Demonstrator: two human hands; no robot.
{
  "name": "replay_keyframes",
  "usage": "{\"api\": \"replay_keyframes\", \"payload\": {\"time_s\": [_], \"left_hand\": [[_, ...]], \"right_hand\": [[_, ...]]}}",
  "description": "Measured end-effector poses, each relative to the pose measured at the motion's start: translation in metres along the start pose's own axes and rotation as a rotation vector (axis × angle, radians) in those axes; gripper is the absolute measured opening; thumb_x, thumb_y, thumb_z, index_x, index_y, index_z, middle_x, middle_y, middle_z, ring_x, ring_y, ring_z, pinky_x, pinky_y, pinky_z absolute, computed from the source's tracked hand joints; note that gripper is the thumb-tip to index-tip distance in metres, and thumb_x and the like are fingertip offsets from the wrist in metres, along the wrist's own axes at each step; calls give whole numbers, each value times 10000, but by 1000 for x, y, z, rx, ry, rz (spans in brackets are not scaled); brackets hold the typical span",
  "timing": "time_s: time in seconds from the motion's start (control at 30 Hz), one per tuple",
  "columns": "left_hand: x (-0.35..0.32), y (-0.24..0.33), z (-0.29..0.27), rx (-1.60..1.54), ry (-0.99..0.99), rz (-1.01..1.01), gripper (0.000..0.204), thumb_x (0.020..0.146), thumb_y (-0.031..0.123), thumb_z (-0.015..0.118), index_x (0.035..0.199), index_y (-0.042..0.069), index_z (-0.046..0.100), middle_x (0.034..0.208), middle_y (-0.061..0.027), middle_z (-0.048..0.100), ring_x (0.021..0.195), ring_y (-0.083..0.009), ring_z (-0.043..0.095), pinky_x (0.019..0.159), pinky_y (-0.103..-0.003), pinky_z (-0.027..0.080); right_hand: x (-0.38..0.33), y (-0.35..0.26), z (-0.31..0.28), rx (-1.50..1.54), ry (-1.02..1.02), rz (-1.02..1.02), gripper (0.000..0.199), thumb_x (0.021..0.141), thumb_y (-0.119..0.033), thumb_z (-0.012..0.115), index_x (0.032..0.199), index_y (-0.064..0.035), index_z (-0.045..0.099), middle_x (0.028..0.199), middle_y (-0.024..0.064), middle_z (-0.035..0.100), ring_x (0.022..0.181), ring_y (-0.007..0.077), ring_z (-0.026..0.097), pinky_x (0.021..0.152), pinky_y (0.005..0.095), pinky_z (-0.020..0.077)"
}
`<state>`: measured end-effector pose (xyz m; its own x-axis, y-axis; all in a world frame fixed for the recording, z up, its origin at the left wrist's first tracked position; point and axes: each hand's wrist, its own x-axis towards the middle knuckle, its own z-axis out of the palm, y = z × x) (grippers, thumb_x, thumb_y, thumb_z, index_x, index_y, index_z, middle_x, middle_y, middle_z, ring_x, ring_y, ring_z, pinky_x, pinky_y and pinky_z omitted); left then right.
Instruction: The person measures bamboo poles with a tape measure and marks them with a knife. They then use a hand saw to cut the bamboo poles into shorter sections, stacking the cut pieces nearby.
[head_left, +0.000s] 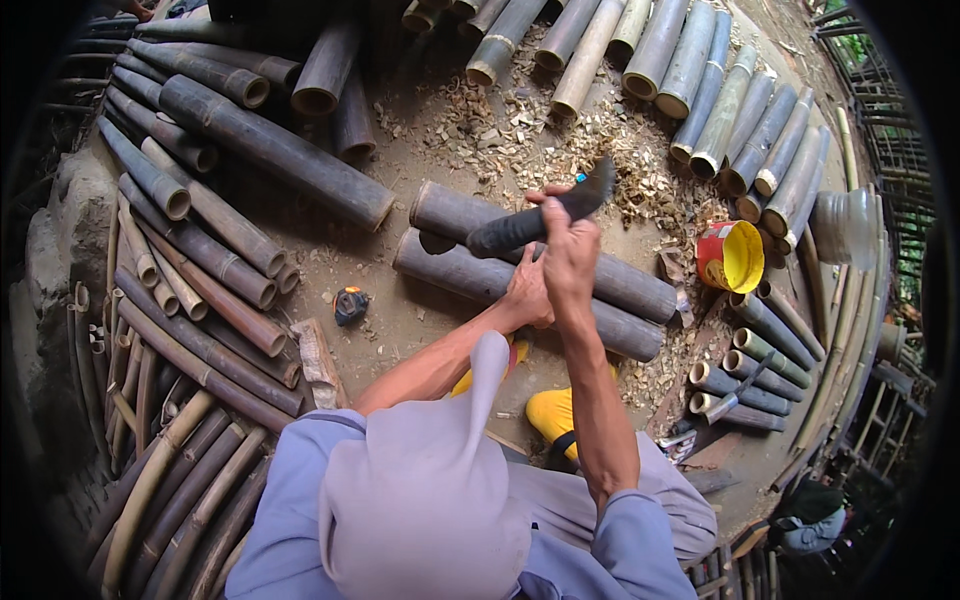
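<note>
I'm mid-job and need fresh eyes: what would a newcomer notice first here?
Probably the curved-tipped dark tool gripped in the right hand, over two dark bamboo tubes lying side by side near the centre. Next, likely the red-and-yellow tub to the right of the tubes, then the yellow footwear below them.

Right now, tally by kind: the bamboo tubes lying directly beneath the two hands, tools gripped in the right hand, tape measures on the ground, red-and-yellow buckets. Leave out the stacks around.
Bamboo tubes directly beneath: 2
Dark tool, gripped: 1
Tape measure: 1
Red-and-yellow bucket: 1
Total: 5
</note>
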<state>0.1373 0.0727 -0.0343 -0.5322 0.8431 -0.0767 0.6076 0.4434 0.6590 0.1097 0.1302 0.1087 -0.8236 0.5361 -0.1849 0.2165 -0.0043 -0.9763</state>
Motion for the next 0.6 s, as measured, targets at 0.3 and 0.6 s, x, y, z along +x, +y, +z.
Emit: {"api": "replay_keyframes", "payload": {"time_s": [0.3, 0.6], "left_hand": [[-3, 22, -30, 107, -13, -2, 1022, 492, 82, 775, 1408, 162, 330, 1467, -76, 319, 1420, -312, 204, 1159, -567, 78], [-6, 16, -37, 86, 17, 3, 1079, 457, 141, 823, 1419, 152, 336, 1466, -83, 326, 1418, -311, 207, 1162, -556, 66]], "right_hand": [[-39, 71, 62, -568, -598, 36, 312, 844, -163, 531, 877, 147, 528, 771, 389, 556, 837, 536, 576, 711, 546, 474], [-30, 80, 96, -585, -713, 24, 320, 839, -166, 526, 797, 152, 535, 738, 393, 552, 771, 541, 581, 698, 542, 481]]}}
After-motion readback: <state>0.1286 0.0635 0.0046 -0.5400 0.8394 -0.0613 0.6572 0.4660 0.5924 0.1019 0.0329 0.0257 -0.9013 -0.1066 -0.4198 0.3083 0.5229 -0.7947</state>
